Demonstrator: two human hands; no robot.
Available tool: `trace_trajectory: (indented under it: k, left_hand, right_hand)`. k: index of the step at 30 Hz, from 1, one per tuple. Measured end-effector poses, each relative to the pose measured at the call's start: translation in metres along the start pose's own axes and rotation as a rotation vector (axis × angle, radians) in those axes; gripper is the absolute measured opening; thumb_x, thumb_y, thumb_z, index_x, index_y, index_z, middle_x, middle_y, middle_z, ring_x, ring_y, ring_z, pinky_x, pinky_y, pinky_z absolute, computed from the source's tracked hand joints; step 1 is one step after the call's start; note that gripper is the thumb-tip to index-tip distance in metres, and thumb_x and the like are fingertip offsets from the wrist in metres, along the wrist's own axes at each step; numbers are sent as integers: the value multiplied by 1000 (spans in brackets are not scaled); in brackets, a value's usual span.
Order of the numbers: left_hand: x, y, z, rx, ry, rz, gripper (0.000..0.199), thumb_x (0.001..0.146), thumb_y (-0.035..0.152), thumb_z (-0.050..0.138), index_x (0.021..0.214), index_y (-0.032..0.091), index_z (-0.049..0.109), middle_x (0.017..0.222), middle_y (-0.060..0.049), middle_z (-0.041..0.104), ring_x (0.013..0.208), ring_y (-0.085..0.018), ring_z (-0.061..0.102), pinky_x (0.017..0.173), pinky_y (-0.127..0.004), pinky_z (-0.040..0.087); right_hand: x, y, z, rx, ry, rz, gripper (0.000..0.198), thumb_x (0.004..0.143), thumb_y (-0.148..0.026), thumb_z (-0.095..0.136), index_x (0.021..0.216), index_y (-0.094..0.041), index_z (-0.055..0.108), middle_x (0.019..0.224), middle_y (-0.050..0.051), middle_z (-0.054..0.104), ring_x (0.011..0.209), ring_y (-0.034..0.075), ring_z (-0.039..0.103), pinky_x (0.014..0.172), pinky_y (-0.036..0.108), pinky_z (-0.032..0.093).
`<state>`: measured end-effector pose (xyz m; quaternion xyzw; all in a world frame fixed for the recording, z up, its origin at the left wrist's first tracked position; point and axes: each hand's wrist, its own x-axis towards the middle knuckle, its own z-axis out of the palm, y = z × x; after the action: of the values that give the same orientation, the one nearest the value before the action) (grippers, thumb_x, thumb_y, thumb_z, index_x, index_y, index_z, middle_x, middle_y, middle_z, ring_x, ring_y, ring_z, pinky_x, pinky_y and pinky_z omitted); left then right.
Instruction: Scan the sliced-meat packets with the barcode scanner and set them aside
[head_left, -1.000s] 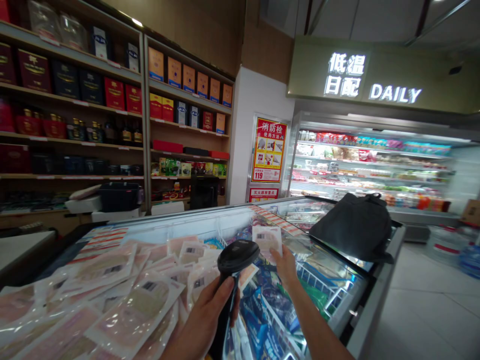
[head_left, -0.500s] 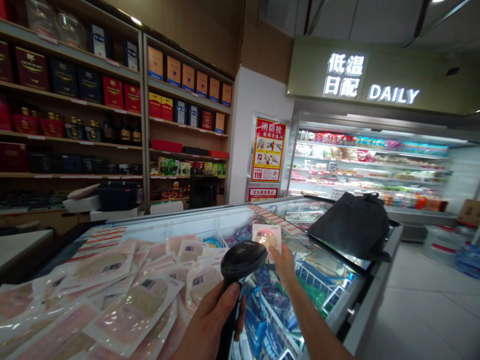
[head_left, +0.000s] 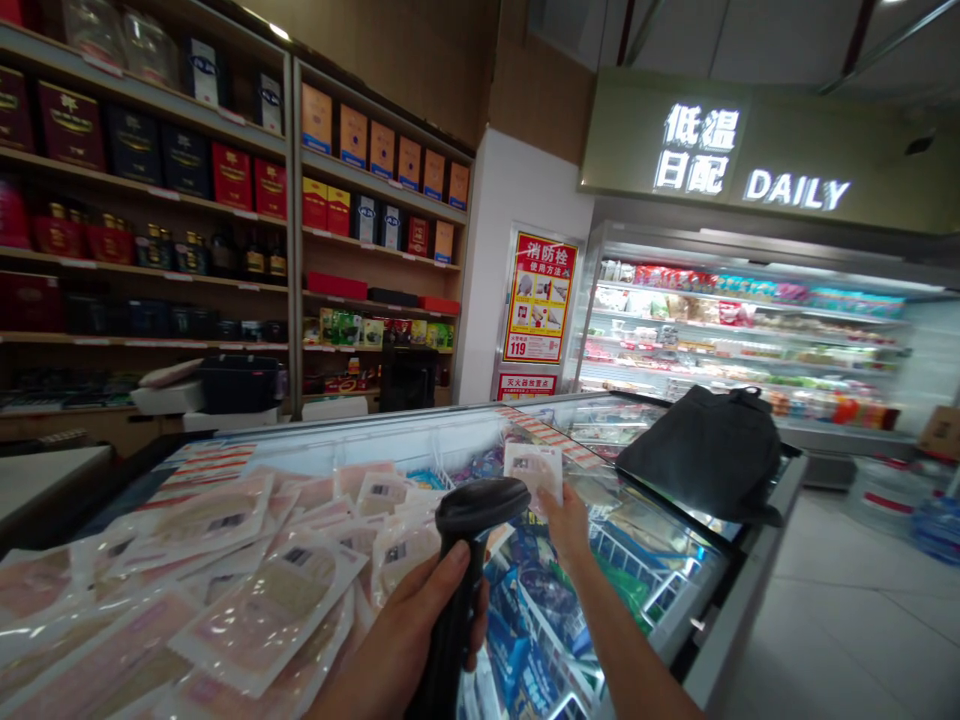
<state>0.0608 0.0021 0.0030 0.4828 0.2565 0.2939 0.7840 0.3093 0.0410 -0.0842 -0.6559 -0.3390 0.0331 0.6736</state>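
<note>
In my left hand [head_left: 401, 635] I grip a black handheld barcode scanner [head_left: 480, 506] by its handle, fingers wrapped round it. The scanner's head points away to the right, toward a small white plastic packet [head_left: 534, 468] with printing on it. My right hand [head_left: 568, 525] pinches that packet at its lower right edge and holds it upright above the freezer. To the left of the scanner, many similar clear vacuum-sealed packets [head_left: 274, 600] with barcode labels lie in a heap, overlapping.
A chest freezer [head_left: 750, 600] holds blue packages [head_left: 517, 630] and wire baskets under glass. A black bag [head_left: 705, 445] lies on its right end. Shelves of boxed bottles [head_left: 232, 180] stand at the left; a lit refrigerated display [head_left: 735, 320] is at the back right.
The bright glow on the white packet has gone. The scanner has shifted slightly left with my left hand. My right hand keeps hold of the packet in almost the same place.
</note>
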Motion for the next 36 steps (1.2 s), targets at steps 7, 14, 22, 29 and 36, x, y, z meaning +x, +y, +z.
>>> trace_trajectory:
  k: [7, 14, 22, 29, 36]
  left_hand:
    - [-20, 21, 11, -99, 40, -57, 30, 62, 44, 59, 67, 14, 59, 61, -3, 56, 48, -9, 48, 46, -21, 39]
    - [-25, 25, 11, -103, 71, -117, 30, 63, 43, 58, 71, 14, 61, 59, -2, 55, 47, -8, 48, 44, -19, 39]
    - [-21, 32, 9, -134, 53, -125, 30, 65, 43, 56, 73, 14, 60, 61, -2, 56, 46, -7, 47, 43, -18, 38]
    - [-22, 37, 5, -146, 3, -88, 31, 65, 44, 55, 71, 14, 60, 61, -1, 53, 47, -7, 44, 44, -19, 38]
    - [-21, 39, 0, -109, -50, -79, 32, 66, 44, 54, 74, 13, 61, 62, -3, 54, 49, -8, 46, 48, -19, 39]
  right_hand:
    - [-2, -3, 1, -12, 2, -37, 39, 63, -41, 49, 88, -12, 58, 68, 4, 61, 63, 17, 53, 57, 25, 39]
    - [-4, -7, 0, -3, 3, -30, 37, 65, -41, 49, 86, -13, 59, 69, 5, 62, 62, 18, 53, 57, 26, 40]
    - [-2, -6, 0, -20, -5, -22, 38, 64, -39, 49, 89, -12, 58, 74, 5, 63, 65, 17, 54, 59, 26, 39]
    - [-2, -3, 0, -14, 9, -26, 41, 62, -41, 50, 89, -12, 60, 71, 5, 63, 63, 18, 54, 56, 26, 39]
    - [-2, -2, 1, -34, 27, -23, 39, 60, -40, 50, 84, -13, 62, 68, 5, 64, 62, 18, 54, 54, 26, 39]
